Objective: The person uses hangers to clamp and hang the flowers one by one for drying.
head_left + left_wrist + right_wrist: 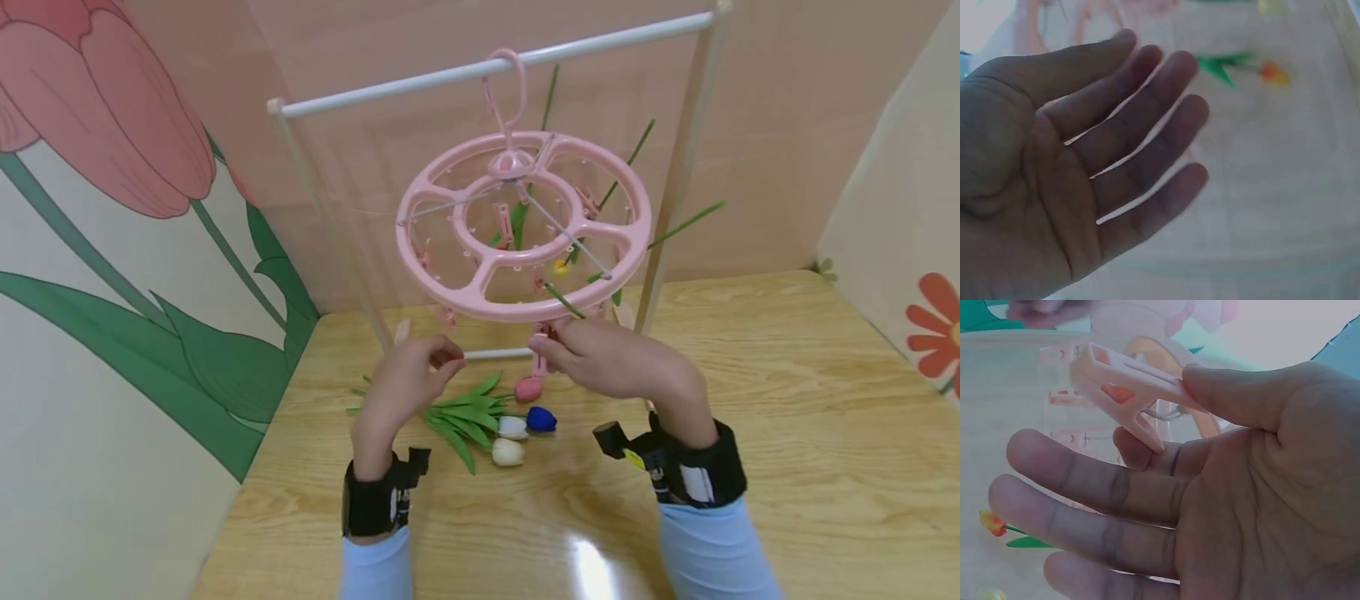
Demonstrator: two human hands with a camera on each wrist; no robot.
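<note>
My right hand (618, 358) pinches a small pink plastic clip (540, 360) between thumb and index finger, the other fingers held apart. The clip is by the front of a round, pink plastic hanger (495, 309), which hangs from a white rail (390, 86). I see no stem in the clip. My left hand (408, 379) holds nothing, its fingers apart, above the green tulip leaves (468, 414). On the pale wooden worktop (787, 433) lie four artificial tulips: a pink one (528, 389) just below the clip, a white one (513, 427), a blue one (542, 419) and a cream one (507, 452). A yellow tulip (560, 268) is up among the hanger's clips.

I take the step in hand to be readying this clip for another flower. The next move would call for my left hand to lift one tulip by its stem while my right squeezes the clip's arms, steadying the hanger against swinging.
</note>
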